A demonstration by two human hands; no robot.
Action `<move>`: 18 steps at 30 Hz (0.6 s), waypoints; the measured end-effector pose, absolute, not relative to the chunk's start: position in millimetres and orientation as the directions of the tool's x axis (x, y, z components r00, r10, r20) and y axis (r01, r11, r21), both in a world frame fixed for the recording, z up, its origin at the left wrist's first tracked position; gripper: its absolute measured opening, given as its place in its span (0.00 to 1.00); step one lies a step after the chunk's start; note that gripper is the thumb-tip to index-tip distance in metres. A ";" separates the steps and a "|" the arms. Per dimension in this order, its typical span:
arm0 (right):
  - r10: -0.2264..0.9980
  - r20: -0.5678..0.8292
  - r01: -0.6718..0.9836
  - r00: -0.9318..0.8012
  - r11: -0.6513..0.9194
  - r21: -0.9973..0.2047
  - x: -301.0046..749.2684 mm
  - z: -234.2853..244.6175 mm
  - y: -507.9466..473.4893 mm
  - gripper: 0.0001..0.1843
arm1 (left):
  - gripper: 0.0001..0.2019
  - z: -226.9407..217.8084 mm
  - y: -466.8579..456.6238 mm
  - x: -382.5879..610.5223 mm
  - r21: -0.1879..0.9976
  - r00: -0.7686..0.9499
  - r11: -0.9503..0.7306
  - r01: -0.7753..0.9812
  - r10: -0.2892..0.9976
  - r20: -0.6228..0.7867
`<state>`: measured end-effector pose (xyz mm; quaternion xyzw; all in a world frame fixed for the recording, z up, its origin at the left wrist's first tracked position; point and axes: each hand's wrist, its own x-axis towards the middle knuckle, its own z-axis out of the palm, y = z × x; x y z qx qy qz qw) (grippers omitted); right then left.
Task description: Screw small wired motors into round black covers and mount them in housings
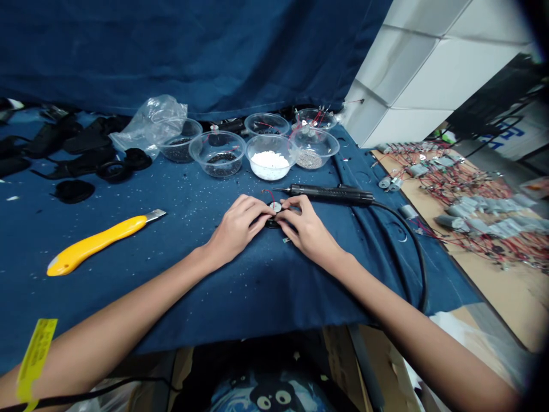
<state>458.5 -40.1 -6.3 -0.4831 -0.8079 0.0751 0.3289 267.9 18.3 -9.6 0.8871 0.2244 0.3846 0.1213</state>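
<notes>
My left hand (240, 224) and my right hand (306, 226) meet over the blue cloth, fingers closed on a small round black part (271, 223). On that part sits a silvery disc-shaped piece (275, 206) with a thin red wire rising from it. Fingertips of both hands press at its sides and hide much of it. Just beyond my right hand lies a black electric screwdriver (330, 194), its bit pointing left. A small metal piece (287, 240) rests on the cloth below the right fingers.
Behind the hands stand plastic bowls, one with white bits (269, 163), another with dark screws (221, 163). A yellow utility knife (100, 243) lies left, blade exposed. Black housings (75, 191) crowd the back left. Wired motors (467, 209) cover a board at right. The screwdriver cable (418, 246) curves toward the edge.
</notes>
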 end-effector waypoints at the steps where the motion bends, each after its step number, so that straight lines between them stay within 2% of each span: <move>1: 0.829 0.463 0.728 -0.313 0.523 -0.444 458.7 -6.7 -40.2 0.10 | 0.06 -10.2 18.0 268.2 0.394 0.601 -0.869 0.300 0.493 0.629; 12: 0.852 0.415 0.752 -0.319 0.494 -0.436 460.0 -5.8 -39.4 0.07 | 0.06 -13.5 16.2 268.0 0.392 0.647 -0.867 0.308 0.493 0.581; 18: 0.847 0.428 0.743 -0.314 0.500 -0.444 460.0 -5.6 -38.5 0.07 | 0.08 -15.4 16.4 268.3 0.287 0.694 -0.885 0.366 0.465 0.550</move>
